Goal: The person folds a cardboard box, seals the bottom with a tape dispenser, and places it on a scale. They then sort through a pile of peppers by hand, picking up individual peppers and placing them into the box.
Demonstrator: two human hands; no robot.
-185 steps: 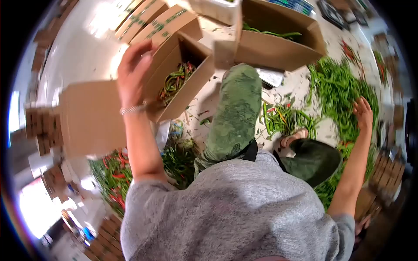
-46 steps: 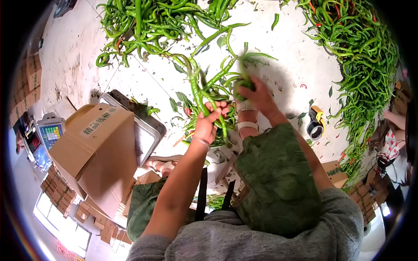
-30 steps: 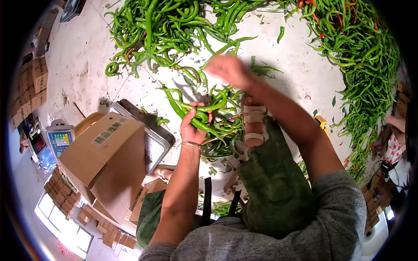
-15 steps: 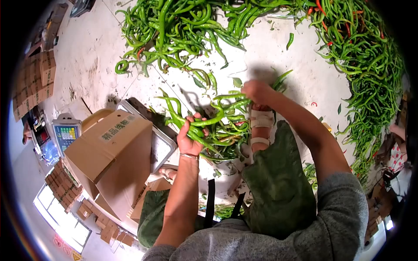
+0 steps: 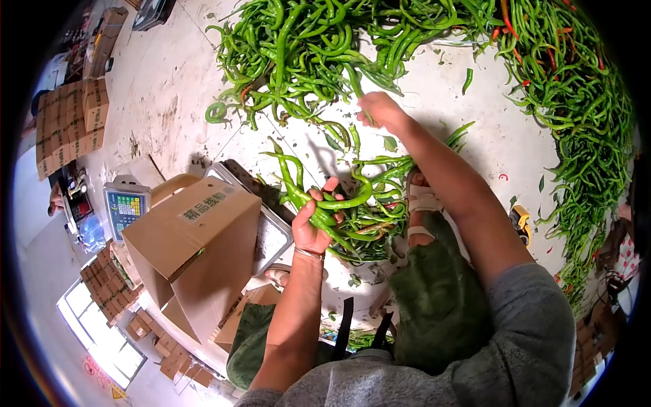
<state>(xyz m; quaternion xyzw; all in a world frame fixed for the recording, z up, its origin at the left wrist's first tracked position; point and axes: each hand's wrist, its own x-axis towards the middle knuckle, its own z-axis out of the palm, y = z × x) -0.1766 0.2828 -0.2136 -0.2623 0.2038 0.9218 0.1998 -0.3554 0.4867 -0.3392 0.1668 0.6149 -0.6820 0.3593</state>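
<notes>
My left hand (image 5: 313, 227) is closed around several long green chili peppers (image 5: 290, 178), which stick out past the fingers at various angles. Below and beside it, a smaller heap of green chilies (image 5: 380, 232) lies on the floor between my feet. My right hand (image 5: 381, 110) is stretched forward to the near edge of a large chili pile (image 5: 298, 51). Its fingers are pinched on one green chili pepper (image 5: 354, 81) whose far end still points toward the pile.
On the left, an open cardboard box (image 5: 196, 237) stands on a platform scale (image 5: 272, 237) with a keypad display (image 5: 127, 207). Another long chili pile (image 5: 583, 129), with some red ones, runs down the right. Stacked cartons (image 5: 71, 125) stand far left. A yellow tool (image 5: 521, 222) lies right of my leg.
My right hand has moved forward from the small heap by my foot to the large pile's edge. The left hand keeps its bunch of chilies. The whole view has shifted slightly.
</notes>
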